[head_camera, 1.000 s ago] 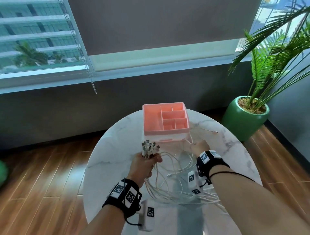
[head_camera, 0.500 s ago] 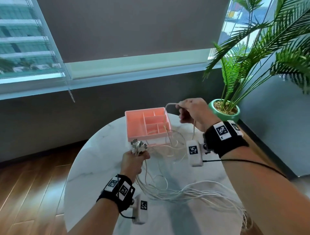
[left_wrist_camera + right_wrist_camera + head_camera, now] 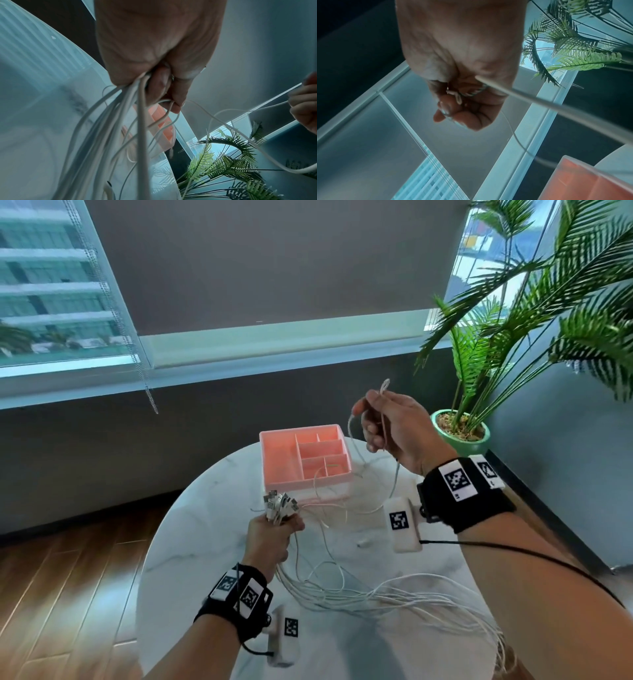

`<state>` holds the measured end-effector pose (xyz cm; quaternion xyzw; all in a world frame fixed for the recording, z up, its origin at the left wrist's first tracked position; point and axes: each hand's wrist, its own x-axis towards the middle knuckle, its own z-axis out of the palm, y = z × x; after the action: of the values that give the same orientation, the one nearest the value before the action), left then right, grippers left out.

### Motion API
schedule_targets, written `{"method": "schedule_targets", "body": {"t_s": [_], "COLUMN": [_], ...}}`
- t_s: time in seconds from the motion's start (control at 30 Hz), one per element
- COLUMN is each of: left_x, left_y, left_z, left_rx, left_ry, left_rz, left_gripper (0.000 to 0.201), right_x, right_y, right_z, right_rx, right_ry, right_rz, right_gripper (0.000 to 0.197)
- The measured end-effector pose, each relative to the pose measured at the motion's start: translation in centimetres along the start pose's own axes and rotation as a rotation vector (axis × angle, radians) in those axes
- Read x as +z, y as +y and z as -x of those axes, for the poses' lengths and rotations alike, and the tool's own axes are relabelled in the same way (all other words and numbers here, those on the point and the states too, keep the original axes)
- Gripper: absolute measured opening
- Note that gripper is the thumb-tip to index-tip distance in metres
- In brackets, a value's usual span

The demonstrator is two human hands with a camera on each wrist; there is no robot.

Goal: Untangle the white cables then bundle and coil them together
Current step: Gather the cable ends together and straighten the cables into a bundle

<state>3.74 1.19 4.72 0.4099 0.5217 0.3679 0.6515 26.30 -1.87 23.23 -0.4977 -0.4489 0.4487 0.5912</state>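
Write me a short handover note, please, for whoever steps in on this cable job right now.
Left hand: grips the gathered plug ends of the white cables, just above the marble table.
Right hand: raised over the table, pinches a single cable near its small connector.
Cables: loose strands trail across the table and over its near right edge; a few loops lie by the pink organiser tray.
Done: plug ends collected in one fist.
Left: free the remaining strands, align, bundle and coil.

We see thin white cables (image 3: 359,597) in a messy tangle across the table, plug ends (image 3: 279,505) bunched together.
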Motion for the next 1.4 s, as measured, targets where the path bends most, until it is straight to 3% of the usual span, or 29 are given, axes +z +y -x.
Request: {"method": "schedule_targets", "body": {"t_s": [0.13, 0.27, 0.33, 0.4, 0.5, 0.6, 0.7, 0.8, 0.9, 0.97, 1.03, 1.13, 1.2, 1.23, 1.27, 1.33, 1.4], "left_x": [-0.3, -0.2, -0.3, -0.4, -1.4, -3.0, -3.7, -3.1, -2.4, -2.1, -1.9, -1.9, -1.8, -1.8, -1.6, -1.2, -0.7], "left_y": [-0.7, -1.5, -1.8, -2.0, -2.2, -3.1, -3.8, -3.8, -2.9, -2.1, -1.3, -0.2, 0.4, 0.7, 1.1, 1.8, 2.4], "left_z": [-0.2, -0.8, -0.9, -1.1, -1.6, -2.4, -2.5, -2.2, -1.6, -1.3, -0.9, -0.5, -0.2, -0.1, 0.1, 0.5, 0.7], "left_rx": [-0.020, -0.055, -0.060, -0.073, -0.110, -0.139, -0.152, -0.137, -0.091, -0.060, -0.041, -0.002, 0.020, 0.037, 0.056, 0.083, 0.099], "left_ry": [0.041, 0.105, 0.125, 0.156, 0.262, 0.410, 0.463, 0.326, 0.131, 0.047, -0.001, -0.047, -0.069, -0.081, -0.098, -0.129, -0.151], "left_rz": [-0.027, -0.055, -0.066, -0.075, -0.026, 0.063, 0.100, 0.100, 0.098, 0.100, 0.115, 0.149, 0.159, 0.163, 0.168, 0.176, 0.187], "left_gripper": [0.005, 0.006, 0.008, 0.008, 0.011, 0.014, 0.020, 0.017, 0.010, 0.005, 0.008, 0.005, 0.009, 0.011, 0.012, 0.016, 0.020], "right_x": [-0.8, -2.7, -3.7, -5.0, -8.1, -11.2, -11.9, -11.9, -14.5, -17.3, -20.3, -24.7, -25.4, -24.8, -23.0, -17.9, -11.5], "right_y": [0.5, -2.2, -3.4, -3.6, -2.6, -1.1, 0.4, 1.4, 2.8, 3.9, 5.1, 8.2, 10.3, 11.2, 11.2, 11.0, 10.5], "right_z": [0.2, 0.7, 0.8, 0.7, 0.5, 0.6, 1.2, 1.4, 1.8, 2.8, 4.5, 9.3, 11.5, 11.5, 11.2, 8.8, 6.4], "right_rx": [-0.027, -0.237, -0.271, -0.210, -0.079, 0.033, 0.193, 0.191, 0.123, 0.158, 0.352, 0.772, 1.004, 1.030, 1.008, 0.686, 0.286], "right_ry": [0.051, 0.127, 0.147, 0.233, 0.482, 0.602, 0.595, 0.582, 0.812, 1.019, 1.167, 1.031, 0.942, 0.979, 1.009, 0.970, 0.664], "right_rz": [0.027, -0.146, -0.174, -0.248, -0.492, -0.610, -0.410, -0.237, -0.119, 0.033, 0.293, 0.780, 0.929, 0.944, 0.967, 0.993, 0.803], "right_gripper": [0.033, 0.030, 0.028, 0.021, 0.041, 0.047, 0.032, 0.031, 0.028, 0.023, 0.032, 0.041, 0.070, 0.078, 0.076, 0.064, 0.057]}}
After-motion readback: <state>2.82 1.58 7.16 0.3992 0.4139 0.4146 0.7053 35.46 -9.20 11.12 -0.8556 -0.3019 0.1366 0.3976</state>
